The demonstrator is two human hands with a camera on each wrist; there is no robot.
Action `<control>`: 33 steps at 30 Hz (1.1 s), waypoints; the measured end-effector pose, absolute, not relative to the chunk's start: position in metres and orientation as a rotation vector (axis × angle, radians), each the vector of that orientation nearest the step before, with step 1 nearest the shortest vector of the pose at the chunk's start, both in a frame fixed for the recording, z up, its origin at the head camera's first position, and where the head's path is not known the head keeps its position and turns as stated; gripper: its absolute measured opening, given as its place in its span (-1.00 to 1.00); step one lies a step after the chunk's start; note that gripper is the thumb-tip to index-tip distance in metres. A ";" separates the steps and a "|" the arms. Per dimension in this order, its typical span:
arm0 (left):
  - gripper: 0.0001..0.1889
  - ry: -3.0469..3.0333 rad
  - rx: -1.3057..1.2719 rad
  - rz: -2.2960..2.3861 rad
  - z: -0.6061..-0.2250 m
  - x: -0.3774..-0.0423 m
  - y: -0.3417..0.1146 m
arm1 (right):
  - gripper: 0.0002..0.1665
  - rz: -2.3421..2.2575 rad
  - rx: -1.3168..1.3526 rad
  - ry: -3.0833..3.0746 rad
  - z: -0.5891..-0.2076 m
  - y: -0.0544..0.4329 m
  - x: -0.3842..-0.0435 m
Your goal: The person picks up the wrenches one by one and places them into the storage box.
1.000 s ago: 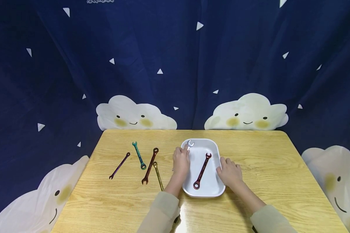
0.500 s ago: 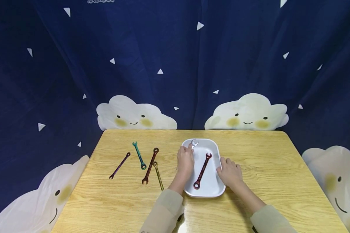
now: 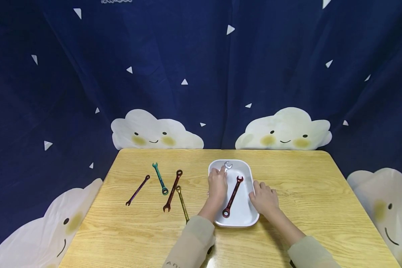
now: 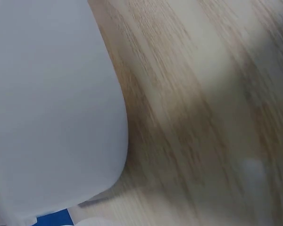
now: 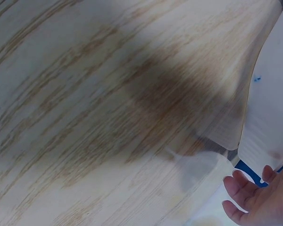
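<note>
Head view: silver wrench (image 3: 226, 167) in the grip of the left hand (image 3: 217, 185), forked end just ahead.

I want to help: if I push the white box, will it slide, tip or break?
The white box looks like smooth plastic, so it would probably slide easily and not break. It looks low and wide, so tipping seems unlikely. The red wrench lies untouched inside and might slide about.
</note>
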State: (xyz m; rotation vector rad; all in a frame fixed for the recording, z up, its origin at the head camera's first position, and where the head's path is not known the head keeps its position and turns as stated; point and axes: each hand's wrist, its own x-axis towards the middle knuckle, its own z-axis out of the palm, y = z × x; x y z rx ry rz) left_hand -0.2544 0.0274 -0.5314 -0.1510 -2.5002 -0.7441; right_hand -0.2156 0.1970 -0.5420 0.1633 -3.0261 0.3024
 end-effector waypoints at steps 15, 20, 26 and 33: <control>-0.73 -2.559 -0.162 -0.654 -0.536 -0.255 0.041 | -0.67 0.318 0.161 -3.032 -0.541 0.197 -0.215; -0.74 -2.546 -0.163 -0.603 -0.540 -0.258 0.044 | -0.67 0.317 0.162 -3.033 -0.541 0.197 -0.215; -0.74 -2.533 -0.163 -0.487 -0.549 -0.262 0.046 | -0.67 0.318 0.163 -3.031 -0.541 0.197 -0.215; -0.73 -2.597 -0.165 -0.433 -0.557 -0.263 0.047 | -0.67 0.314 0.163 -3.030 -0.542 0.198 -0.216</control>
